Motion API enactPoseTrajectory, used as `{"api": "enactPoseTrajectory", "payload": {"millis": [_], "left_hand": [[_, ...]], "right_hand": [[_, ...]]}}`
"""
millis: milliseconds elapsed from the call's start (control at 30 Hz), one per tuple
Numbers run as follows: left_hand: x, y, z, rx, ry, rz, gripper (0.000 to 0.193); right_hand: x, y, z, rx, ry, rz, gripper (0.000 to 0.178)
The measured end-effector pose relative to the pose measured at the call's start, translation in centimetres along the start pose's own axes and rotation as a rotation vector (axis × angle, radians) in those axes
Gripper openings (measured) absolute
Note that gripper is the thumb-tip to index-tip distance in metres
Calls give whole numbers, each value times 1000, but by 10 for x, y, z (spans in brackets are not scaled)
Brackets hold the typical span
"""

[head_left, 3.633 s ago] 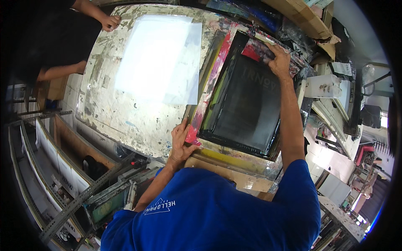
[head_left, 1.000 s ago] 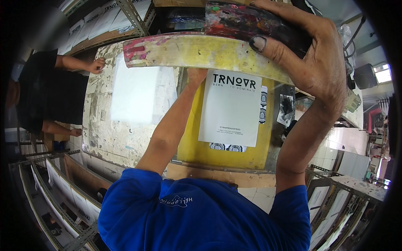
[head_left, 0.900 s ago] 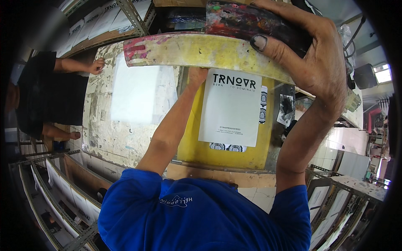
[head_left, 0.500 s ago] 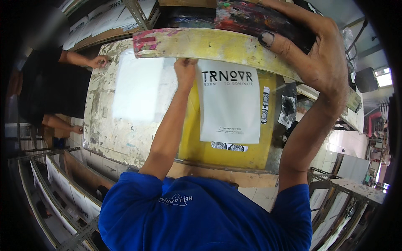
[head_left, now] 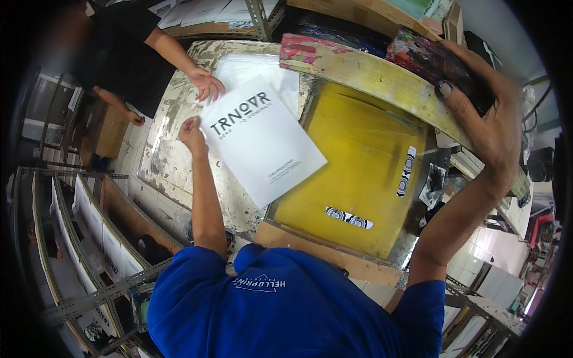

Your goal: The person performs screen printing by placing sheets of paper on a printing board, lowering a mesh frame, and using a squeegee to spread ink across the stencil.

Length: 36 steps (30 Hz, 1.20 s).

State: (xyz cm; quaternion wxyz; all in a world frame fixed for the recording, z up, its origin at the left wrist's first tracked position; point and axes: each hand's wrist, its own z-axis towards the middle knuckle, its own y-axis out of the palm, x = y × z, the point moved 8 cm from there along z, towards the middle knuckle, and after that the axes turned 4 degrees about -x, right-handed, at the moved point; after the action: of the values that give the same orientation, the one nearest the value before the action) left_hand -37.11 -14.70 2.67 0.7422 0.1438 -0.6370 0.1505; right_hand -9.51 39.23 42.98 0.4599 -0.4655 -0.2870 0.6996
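My left hand [head_left: 192, 136] is closed on the upper left edge of a flat white sheet [head_left: 268, 158] with black print. The sheet lies tilted, across the left edge of a yellow printing bed [head_left: 358, 161] and the table beside it. High on the right, my right hand [head_left: 498, 113] grips a raised wooden frame [head_left: 370, 71], stained yellow and pink. Its thumb presses toward the frame; a dark, ink-smeared block [head_left: 418, 53] sits under the curled fingers, which are partly hidden. A co-worker's open hand [head_left: 206, 83] reaches near the sheet's top left.
Blank white sheets [head_left: 253, 68] lie at the back of the worn, stained table [head_left: 164, 158]. Two patterned strips [head_left: 349, 218] are on the yellow bed. Metal racks [head_left: 89, 221] stand at lower left, and a shelf [head_left: 215, 21] holds printed sheets at the back.
My left hand has drawn the printed sheet leftward off the yellow bed, and the sheet has turned at an angle. The co-worker's hand has opened and come close to it. My right hand still grips the frame.
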Motion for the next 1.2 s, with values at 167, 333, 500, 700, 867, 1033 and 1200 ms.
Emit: {"api": "enactPoseTrajectory", "payload": {"millis": [167,333,500,700,867,1033,1200], "left_hand": [[-6,-92,43,160,-10,175,18],[74,-36,-24,306,429,822,44],[110,61,-141,-253,360,327,39],[129,137,-248,-667,282,183,47],[44,145,-259,-764,549,899,57],[19,149,-277,-1001,547,1061,55],[18,181,-344,-1308,732,892,50]], "right_hand": [[-10,-3,-1,72,-39,51,48],[-4,1,-9,85,3,40,48],[-2,7,-9,-3,60,52,53],[-10,4,-17,92,-30,-61,50],[-18,5,-17,88,-27,-99,50],[-15,4,-19,96,-10,-111,50],[-15,4,-18,92,10,-83,49]]}}
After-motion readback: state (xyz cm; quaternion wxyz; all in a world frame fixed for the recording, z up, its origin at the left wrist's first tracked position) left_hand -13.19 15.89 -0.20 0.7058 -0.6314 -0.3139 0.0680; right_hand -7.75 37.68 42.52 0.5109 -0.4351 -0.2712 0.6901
